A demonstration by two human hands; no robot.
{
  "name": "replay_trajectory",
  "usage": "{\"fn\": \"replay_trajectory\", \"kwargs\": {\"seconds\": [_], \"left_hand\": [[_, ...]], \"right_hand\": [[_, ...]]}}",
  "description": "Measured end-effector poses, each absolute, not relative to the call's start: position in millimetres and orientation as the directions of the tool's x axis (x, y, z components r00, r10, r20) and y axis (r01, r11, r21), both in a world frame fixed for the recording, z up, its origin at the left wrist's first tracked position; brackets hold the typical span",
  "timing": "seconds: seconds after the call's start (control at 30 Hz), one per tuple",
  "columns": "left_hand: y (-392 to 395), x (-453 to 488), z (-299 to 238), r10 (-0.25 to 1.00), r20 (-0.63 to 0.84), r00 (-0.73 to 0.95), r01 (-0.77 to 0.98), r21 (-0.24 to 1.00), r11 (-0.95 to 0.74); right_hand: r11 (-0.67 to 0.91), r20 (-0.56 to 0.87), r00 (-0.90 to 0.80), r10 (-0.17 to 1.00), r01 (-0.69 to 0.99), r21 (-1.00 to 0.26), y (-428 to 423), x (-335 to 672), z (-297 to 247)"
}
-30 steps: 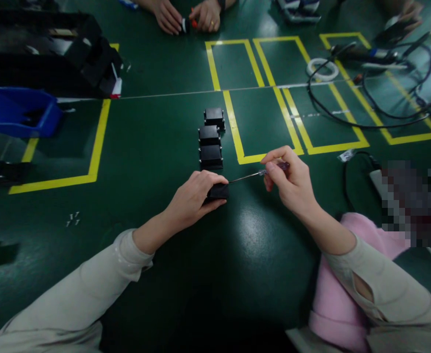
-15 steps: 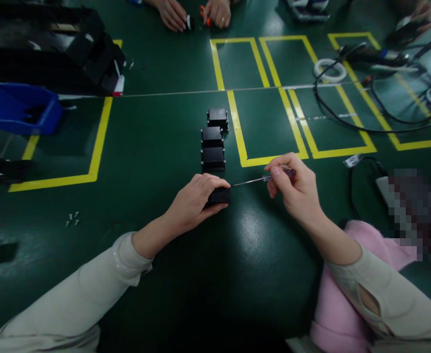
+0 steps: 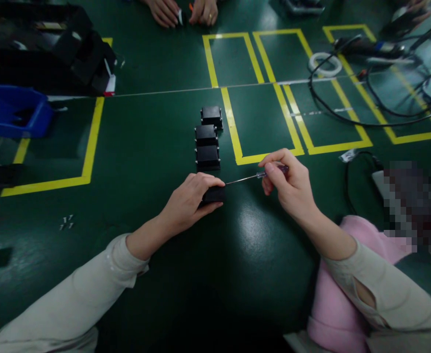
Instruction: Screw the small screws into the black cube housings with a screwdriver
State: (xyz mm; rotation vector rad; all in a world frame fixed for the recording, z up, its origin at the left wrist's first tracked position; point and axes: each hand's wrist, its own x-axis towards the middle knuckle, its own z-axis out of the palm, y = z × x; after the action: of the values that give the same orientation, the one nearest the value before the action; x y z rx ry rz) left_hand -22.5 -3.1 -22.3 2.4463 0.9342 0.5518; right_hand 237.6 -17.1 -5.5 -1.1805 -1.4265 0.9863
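My left hand (image 3: 188,198) is closed around a small black box (image 3: 214,195) on the green table, thumb on the near side and fingers over the far side. In my right hand (image 3: 287,176) is a screwdriver (image 3: 261,174) with a clear purplish handle. Its thin shaft points left, and the tip meets the box's right far corner beside my left fingertips. Beyond the held box, three similar black boxes (image 3: 207,155) stand in a row, with small silver screws at their sides. Several loose screws (image 3: 67,222) lie on the table to the left.
A blue bin (image 3: 35,115) and black racks (image 3: 86,54) stand at the left. Yellow tape (image 3: 270,158) marks rectangles on the table. Black cables (image 3: 370,123) and a white ring (image 3: 324,64) lie at the right. Another person's hands (image 3: 164,12) work at the far edge.
The whole scene shifts slightly left in view as the camera turns. Both hands keep their grips, and the screwdriver tip stays at the box's corner.
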Motion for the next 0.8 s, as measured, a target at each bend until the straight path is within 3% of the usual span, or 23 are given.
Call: {"fn": "replay_trajectory", "kwargs": {"seconds": [0.8], "left_hand": [[-4.0,-21.7,-21.6,0.709,0.196,0.677,0.515,0.562,-0.647]], "right_hand": [[0.176,0.174,-0.026,0.984,0.149,-0.973,-15.2,238.3,-5.9]]}}
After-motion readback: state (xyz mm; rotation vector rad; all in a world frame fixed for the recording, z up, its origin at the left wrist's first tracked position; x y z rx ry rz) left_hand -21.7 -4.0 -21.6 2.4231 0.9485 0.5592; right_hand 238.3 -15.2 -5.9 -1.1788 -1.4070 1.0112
